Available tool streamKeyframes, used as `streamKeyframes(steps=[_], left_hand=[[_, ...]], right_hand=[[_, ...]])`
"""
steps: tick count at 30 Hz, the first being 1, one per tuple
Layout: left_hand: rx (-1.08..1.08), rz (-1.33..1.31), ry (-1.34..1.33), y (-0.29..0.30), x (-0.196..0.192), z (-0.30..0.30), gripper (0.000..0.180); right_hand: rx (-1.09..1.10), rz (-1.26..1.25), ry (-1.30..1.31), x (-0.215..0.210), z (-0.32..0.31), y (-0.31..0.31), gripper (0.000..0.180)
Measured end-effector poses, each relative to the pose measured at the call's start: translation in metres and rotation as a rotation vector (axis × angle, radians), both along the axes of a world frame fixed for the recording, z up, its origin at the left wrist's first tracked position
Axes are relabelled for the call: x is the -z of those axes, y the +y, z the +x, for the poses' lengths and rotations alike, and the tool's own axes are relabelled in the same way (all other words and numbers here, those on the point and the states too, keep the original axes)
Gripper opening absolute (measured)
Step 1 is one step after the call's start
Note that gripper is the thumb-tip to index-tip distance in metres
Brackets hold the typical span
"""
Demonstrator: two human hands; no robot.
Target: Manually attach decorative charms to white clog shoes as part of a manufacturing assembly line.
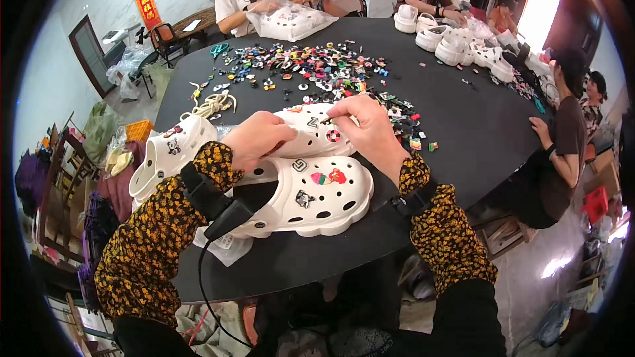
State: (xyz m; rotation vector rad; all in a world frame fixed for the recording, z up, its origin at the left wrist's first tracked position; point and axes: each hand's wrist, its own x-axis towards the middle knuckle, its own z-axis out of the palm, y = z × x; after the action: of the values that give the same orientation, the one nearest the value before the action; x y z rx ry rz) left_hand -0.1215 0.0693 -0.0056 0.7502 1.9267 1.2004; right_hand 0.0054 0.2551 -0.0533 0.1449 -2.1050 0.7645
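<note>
A white clog with holes in its upper lies on the black table, partly covered by my hands. My left hand grips it at its opening, the fingertips hidden inside. Over its toe, my right hand pinches a small dark shoe charm against the upper; most of that charm is hidden. A round red charm sits beside my right fingers. Nearer to me is a second white clog, with letter, ice-cream and dark figure charms on it. Another white clog with a panda charm stands left of my left wrist.
Loose charms are heaped across the table's middle. A coil of cream cord lies left of them, green scissors beyond. White clogs stand at the far right. Several people are around the table, one handling a clear bag.
</note>
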Motion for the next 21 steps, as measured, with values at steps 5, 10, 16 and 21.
streamKeyframes(steps=[5,10,16,21], left_hand=[[-0.093,0.084,-0.076,0.007,0.010,-0.004,0.014],[-0.035,0.176,-0.032,0.008,0.030,-0.032,0.018],[-0.154,0.053,-0.137,0.017,0.017,-0.022,0.017],[-0.047,-0.135,0.126,0.007,0.014,-0.026,0.028]], right_hand=[[0.098,-0.031,-0.095,-0.005,0.002,-0.009,0.010],[0.135,0.211,-0.075,-0.002,-0.002,-0.026,0.009],[0.091,0.160,-0.211,0.001,-0.006,-0.025,0.012],[0.083,0.036,-0.322,-0.003,-0.001,-0.032,0.013]])
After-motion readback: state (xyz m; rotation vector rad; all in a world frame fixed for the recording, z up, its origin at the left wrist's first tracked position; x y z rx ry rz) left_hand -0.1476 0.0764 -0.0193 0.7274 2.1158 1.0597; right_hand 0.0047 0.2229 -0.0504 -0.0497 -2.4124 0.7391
